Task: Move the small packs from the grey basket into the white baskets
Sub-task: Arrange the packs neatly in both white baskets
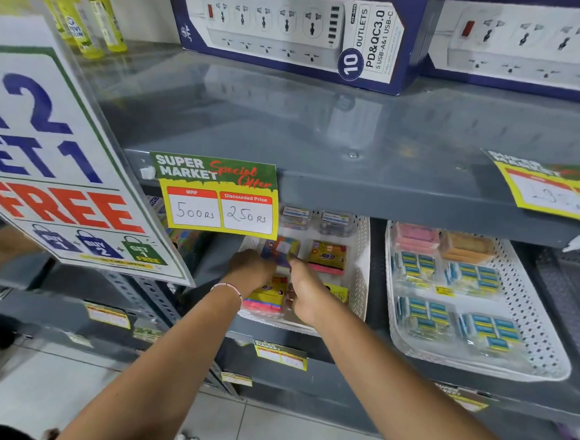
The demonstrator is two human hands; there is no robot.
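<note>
Both hands are reaching under the shelf lip into the left white basket. My left hand and right hand are pinched together on one small pack, a multicoloured block of what look like sticky notes, fingers closed on its near edge from either side. It sits a little left of the middle of the basket, and I cannot tell whether it is already resting on the floor or just above it.

To set it well, I judge I should lower it flat into the gap and square it with the yellow-and-pink pack to its right, so the row reads straight, then let go with both hands at once so it does not tip. Another yellow-and-pink pack lies under my left wrist near the front edge; I should lift my wrists clear instead of dragging across it. Two clear-wrapped packs line the back edge, partly hidden by the special offer price tag hanging from the shelf above, so I am working half blind there.

Further right, the second white basket holds blue-and-yellow packs in rows, with pink and orange ones at its back edge. The grey basket is not in view.
</note>
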